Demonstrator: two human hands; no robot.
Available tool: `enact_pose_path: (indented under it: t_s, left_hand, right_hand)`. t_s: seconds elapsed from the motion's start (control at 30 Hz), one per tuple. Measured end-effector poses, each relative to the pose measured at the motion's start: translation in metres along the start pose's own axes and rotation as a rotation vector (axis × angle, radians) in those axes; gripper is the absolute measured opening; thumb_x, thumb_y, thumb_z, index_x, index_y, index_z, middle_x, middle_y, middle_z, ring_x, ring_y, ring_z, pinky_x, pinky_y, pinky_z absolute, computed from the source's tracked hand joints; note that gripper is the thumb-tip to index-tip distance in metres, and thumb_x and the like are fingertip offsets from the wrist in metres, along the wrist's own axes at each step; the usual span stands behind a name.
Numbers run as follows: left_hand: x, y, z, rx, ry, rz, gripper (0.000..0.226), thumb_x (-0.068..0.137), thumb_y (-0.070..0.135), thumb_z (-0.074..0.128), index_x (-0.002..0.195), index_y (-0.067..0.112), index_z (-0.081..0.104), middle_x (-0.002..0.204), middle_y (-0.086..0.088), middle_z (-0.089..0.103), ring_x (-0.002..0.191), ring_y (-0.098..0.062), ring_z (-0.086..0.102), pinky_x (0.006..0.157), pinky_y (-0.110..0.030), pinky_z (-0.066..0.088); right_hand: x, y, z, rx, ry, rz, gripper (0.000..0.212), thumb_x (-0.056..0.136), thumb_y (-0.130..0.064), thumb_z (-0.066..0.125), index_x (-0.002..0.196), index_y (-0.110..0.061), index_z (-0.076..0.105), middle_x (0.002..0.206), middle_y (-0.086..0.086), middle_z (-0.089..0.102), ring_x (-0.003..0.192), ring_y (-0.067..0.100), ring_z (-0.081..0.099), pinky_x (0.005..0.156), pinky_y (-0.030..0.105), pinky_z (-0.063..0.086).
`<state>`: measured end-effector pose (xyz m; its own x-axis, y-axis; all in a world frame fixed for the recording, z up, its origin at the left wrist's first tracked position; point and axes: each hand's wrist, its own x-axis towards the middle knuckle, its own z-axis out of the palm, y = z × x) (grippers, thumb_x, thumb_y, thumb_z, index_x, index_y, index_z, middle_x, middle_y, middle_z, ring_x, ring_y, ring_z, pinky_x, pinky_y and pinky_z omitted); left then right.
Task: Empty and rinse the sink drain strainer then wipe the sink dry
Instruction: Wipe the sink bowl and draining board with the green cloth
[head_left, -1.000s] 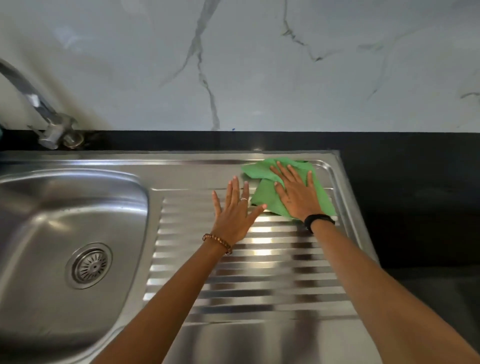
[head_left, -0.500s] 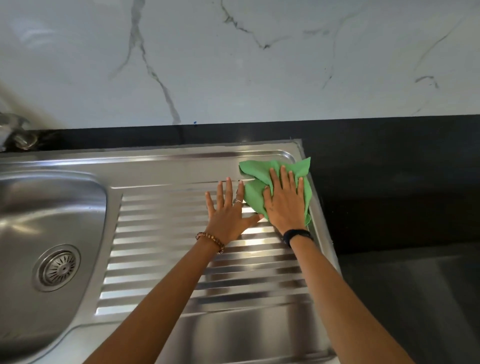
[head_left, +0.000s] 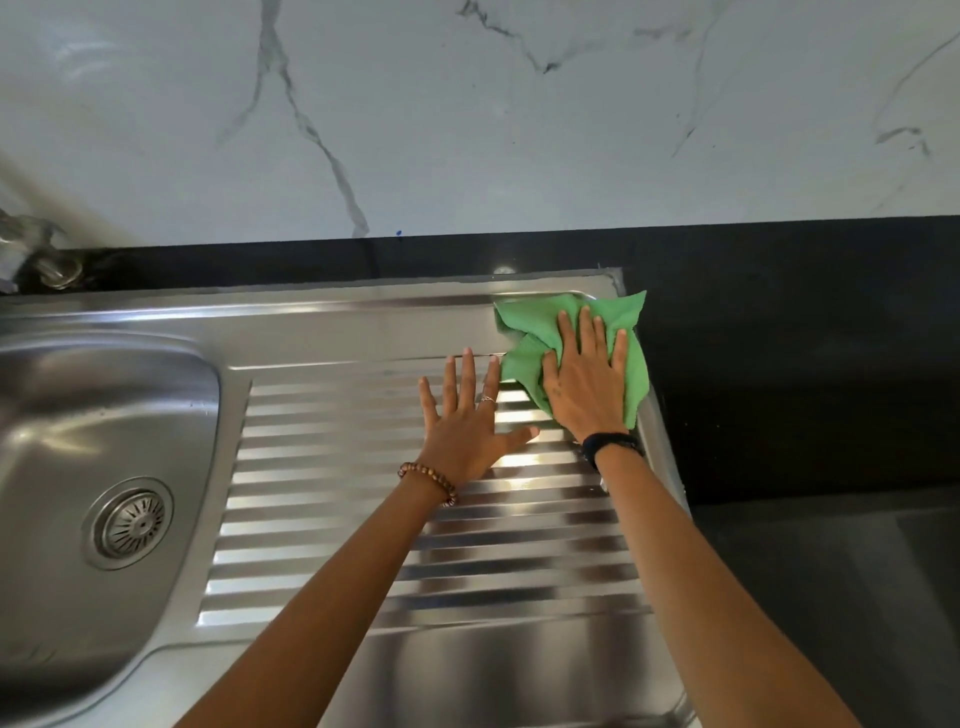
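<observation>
Wiping looks well advanced: the right hand, fingers spread flat, presses the green cloth onto the far right corner of the drainboard, the left hand lies splayed and empty beside it, and the strainer sits back in the basin drain.

Soft, even light falls from above, throwing bright glare streaks off the ribbed steel drainboard and a small highlight on the black table, while the tap at the left edge is smeared and wide-angle distortion bends the frame's edges.
</observation>
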<state>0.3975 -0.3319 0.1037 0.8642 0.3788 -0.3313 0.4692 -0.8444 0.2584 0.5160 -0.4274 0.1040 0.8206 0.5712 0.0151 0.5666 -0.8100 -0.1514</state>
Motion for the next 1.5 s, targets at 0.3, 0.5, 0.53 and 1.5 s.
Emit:
enact_pose_path:
  t_s: [0.3,0.5,0.53,1.5]
  left_hand:
    - [0.002,-0.001,0.001,-0.007,-0.004,0.001,0.093,0.08,0.073,0.03,0.145,0.026,-0.018,0.154,-0.01,-0.024,0.142,-0.03,-0.023,0.11,-0.056,-0.016]
    - [-0.007,-0.012,-0.007,-0.079,-0.034,0.089,0.085,0.087,0.063,0.035,0.147,0.023,-0.011,0.155,-0.011,-0.023,0.142,-0.026,-0.022,0.112,-0.051,-0.017]
    - [-0.012,-0.018,-0.008,-0.1,-0.028,0.106,0.083,0.088,0.06,0.035,0.147,0.024,-0.011,0.155,-0.01,-0.023,0.142,-0.025,-0.022,0.112,-0.049,-0.018]
    - [-0.129,-0.168,0.001,-0.345,0.283,-0.465,0.112,0.075,0.066,0.054,0.146,0.009,-0.011,0.157,-0.008,-0.014,0.145,-0.022,-0.012,0.116,-0.039,-0.005]
  right_hand:
    - [0.004,0.003,0.0,-0.059,-0.026,-0.03,0.056,0.099,-0.034,0.021,0.149,-0.011,0.011,0.158,0.015,0.011,0.146,0.027,0.01,0.117,0.046,-0.004]
    - [-0.03,0.009,0.0,-0.038,-0.015,-0.032,0.055,0.099,-0.033,0.022,0.148,-0.009,0.013,0.157,0.014,0.016,0.146,0.025,0.013,0.118,0.042,-0.004]
    - [-0.034,0.009,0.0,-0.035,-0.017,-0.029,0.055,0.099,-0.034,0.022,0.148,-0.009,0.013,0.157,0.014,0.016,0.146,0.025,0.013,0.118,0.041,-0.004]
    - [-0.041,-0.262,0.033,0.196,-0.188,-0.433,0.049,0.099,-0.031,0.027,0.147,-0.018,0.025,0.158,0.004,0.015,0.147,0.021,0.008,0.116,0.049,-0.006]
